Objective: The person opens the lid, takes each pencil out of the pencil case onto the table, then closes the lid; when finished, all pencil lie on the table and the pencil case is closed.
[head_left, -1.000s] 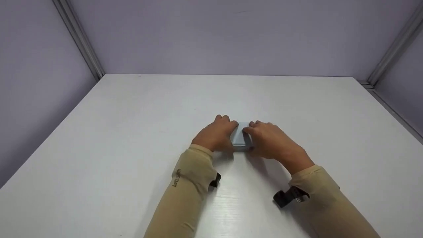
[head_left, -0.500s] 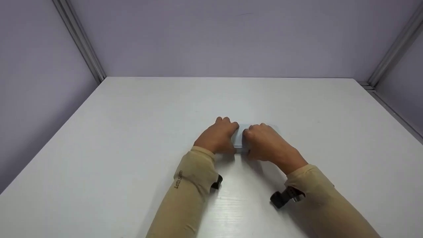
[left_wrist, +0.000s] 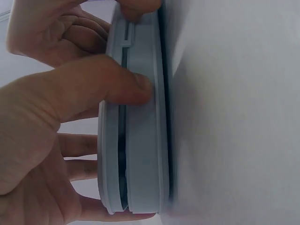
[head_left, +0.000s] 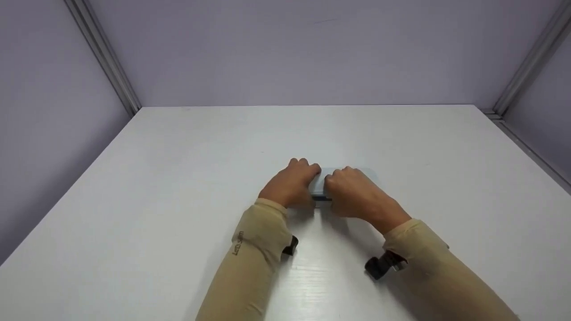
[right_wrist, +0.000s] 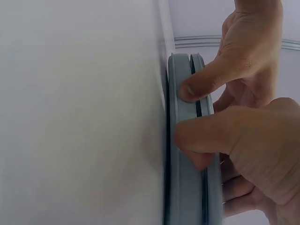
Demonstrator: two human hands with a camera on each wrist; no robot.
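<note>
Table (head_left: 178, 187): white, purple walls behind.
Case (head_left: 322, 185): pale blue, I see it mostly hidden.
Left hand (head_left: 292, 183): fingers curled, pinching it.
Right hand (head_left: 354, 194): same, contents unseen.

small illegible print on left sleeve (head_left: 238, 243)

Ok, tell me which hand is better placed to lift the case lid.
Likely the right hand: its thumb tip sits at the seam of the grey case. The left hand's thumb lies across the base, better suited to steadying it.

Case (head_left: 322, 183) mostly under both hands (head_left: 292, 185).
</note>
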